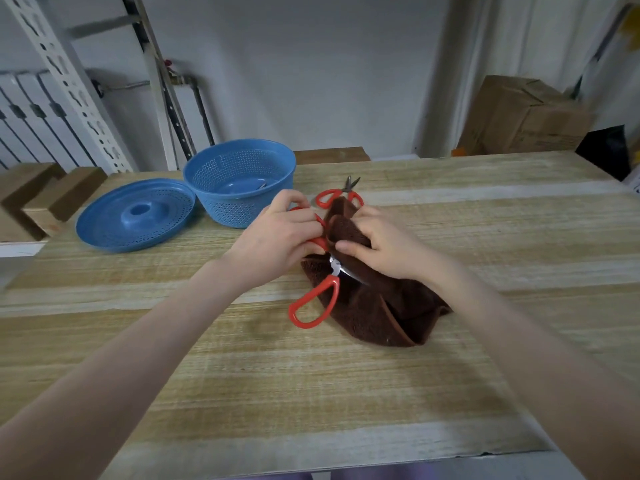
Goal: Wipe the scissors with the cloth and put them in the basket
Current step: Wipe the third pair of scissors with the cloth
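While the left hand [280, 233] curls round one red handle of the scissors [325, 285] to steady them, the right hand [377, 247] is clamped on a fold of the brown cloth [374, 313] bunched over the blade, apparently to rub the metal clean. The free handle loop juts out just below both hands, above the desk [485, 220]. A second pair of scissors [349, 187] lies just beyond the right hand, seemingly next for wiping, and the blue basket [225, 206] stands near and beyond the left hand, its lid [104, 230] farther left, handy for dropping them in.
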### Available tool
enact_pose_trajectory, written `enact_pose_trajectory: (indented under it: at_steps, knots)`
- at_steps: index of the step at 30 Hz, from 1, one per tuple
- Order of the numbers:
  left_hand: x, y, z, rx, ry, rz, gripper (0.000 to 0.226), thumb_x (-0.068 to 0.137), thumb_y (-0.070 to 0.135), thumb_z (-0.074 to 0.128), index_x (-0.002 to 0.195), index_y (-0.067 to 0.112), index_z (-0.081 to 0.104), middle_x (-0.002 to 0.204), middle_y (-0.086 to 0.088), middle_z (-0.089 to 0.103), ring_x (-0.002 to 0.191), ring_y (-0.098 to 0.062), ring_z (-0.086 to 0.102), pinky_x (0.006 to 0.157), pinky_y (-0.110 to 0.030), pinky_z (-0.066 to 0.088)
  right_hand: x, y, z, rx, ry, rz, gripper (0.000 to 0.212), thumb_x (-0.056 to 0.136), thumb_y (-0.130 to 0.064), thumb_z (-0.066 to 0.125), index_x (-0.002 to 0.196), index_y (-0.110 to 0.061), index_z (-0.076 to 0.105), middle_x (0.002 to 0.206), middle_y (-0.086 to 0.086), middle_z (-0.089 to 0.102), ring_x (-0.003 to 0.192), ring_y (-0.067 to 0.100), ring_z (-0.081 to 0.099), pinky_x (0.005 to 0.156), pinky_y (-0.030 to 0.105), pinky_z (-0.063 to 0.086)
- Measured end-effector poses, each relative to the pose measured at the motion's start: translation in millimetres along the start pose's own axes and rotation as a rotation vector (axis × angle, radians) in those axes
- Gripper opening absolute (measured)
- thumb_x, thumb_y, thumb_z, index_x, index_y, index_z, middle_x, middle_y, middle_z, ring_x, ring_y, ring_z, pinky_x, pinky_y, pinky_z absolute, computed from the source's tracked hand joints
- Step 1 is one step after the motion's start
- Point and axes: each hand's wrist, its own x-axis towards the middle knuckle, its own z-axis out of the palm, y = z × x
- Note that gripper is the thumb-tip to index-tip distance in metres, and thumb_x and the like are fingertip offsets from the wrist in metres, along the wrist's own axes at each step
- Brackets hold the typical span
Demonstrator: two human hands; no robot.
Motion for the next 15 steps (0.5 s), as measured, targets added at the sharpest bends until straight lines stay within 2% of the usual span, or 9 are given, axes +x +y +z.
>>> enact_pose_trajectory:
  at_steps: [3,4,7,10,12,15]
  knots:
    - [-1,4,0,-0.037,0.056,0.006,0.031,0.092,0.035,0.051,0.082,0.011,0.068,0.076,0.007,0.057,0.092,-0.024,0.041,0.096,-0.027,0.03,0,10,3,0.164,-0.043,0.115,0.022,0.095,-0.03,0.058,0.079,-0.016,0.063,0.089,0.002,0.061,0.09,0.021,0.058,0.082,0.034,0.044]
    - [-2,4,-1,-0.047,0.065,0.005,0.029,0.091,0.032,0.052,0.081,0.011,0.068,0.074,0.007,0.056,0.09,-0.023,0.04,0.095,-0.026,0.027,1,14,3,0.217,-0.055,0.164,0.022,0.097,-0.028,0.056,0.078,-0.017,0.063,0.085,0.001,0.063,0.084,0.018,0.061,0.077,0.032,0.045]
    - [-5,-2,1,-0.037,0.061,-0.012,0.027,0.091,0.031,0.053,0.08,0.011,0.067,0.073,0.005,0.056,0.088,-0.026,0.044,0.096,-0.026,0.026,-1,17,0,0.34,-0.068,0.255,0.024,0.098,-0.022,0.054,0.074,-0.028,0.055,0.073,-0.012,0.06,0.063,-0.007,0.058,0.064,0.021,0.041]
    - [-8,-5,0,-0.015,0.026,-0.054,0.031,0.091,0.036,0.051,0.081,0.012,0.068,0.074,0.006,0.057,0.09,-0.031,0.048,0.097,-0.023,0.025,0,12,-2,0.327,-0.1,0.217,0.024,0.096,-0.022,0.058,0.079,-0.037,0.052,0.071,-0.019,0.061,0.065,-0.014,0.056,0.065,0.013,0.04]
    - [-7,-4,0,0.0,0.016,-0.05,0.03,0.091,0.036,0.051,0.081,0.013,0.068,0.075,0.007,0.057,0.092,-0.032,0.049,0.096,-0.025,0.027,3,5,-1,0.282,-0.13,0.148,0.031,0.094,-0.018,0.062,0.078,-0.042,0.049,0.071,-0.021,0.058,0.069,-0.018,0.054,0.065,0.007,0.039]
    - [-6,-1,-1,-0.031,0.044,-0.036,0.025,0.092,0.032,0.053,0.082,0.014,0.067,0.076,0.008,0.055,0.089,-0.031,0.049,0.098,-0.025,0.026,3,6,-1,0.316,-0.1,0.095,0.03,0.093,-0.016,0.063,0.076,-0.039,0.051,0.074,-0.019,0.055,0.067,-0.017,0.054,0.064,0.006,0.039]
